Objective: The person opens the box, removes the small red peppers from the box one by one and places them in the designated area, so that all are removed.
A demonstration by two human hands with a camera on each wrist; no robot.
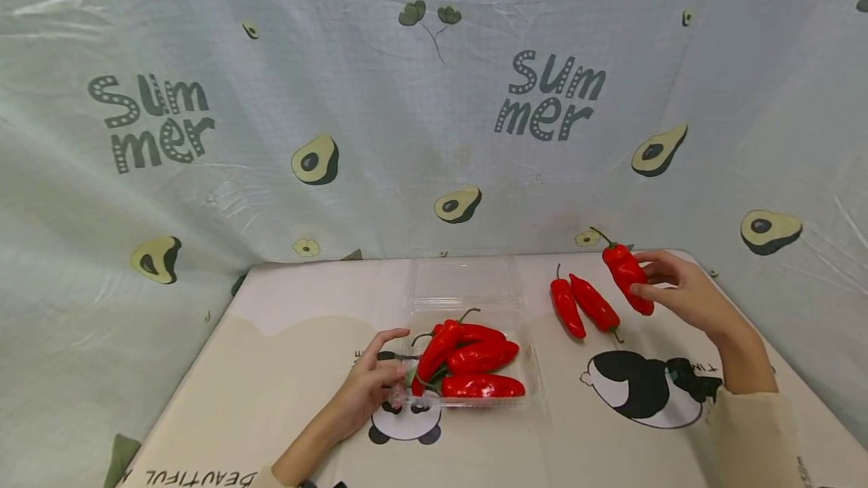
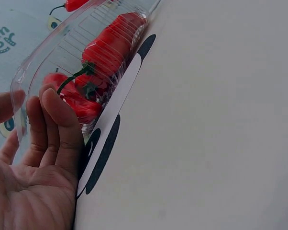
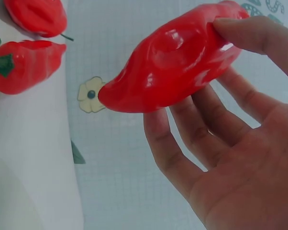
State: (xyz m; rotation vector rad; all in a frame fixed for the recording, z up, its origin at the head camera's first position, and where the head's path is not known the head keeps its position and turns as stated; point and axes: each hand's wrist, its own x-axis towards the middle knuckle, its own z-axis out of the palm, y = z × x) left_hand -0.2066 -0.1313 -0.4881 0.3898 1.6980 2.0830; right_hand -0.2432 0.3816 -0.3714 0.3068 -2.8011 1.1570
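My right hand (image 1: 688,294) holds a red chili pepper (image 1: 625,275) above the table at the right, thumb on one side and fingertips on the other. In the right wrist view, the glossy pepper (image 3: 170,62) lies between the thumb and fingers, its tip pointing left. My left hand (image 1: 369,382) grips the left side of a clear plastic container (image 1: 536,379). Several red peppers (image 1: 483,356) with green stems lie inside it. Seen from the left wrist, the fingers (image 2: 62,120) are curled against the transparent wall, which stands between the camera and part of the peppers.
Two more red peppers, one slim (image 1: 566,309) and one wider (image 1: 595,304), lie on the table right of the container. The container's clear lid (image 1: 464,277) is folded back behind it. A printed cloth (image 1: 380,96) hangs at the table's back edge. Panda drawings decorate the table cover (image 1: 285,352).
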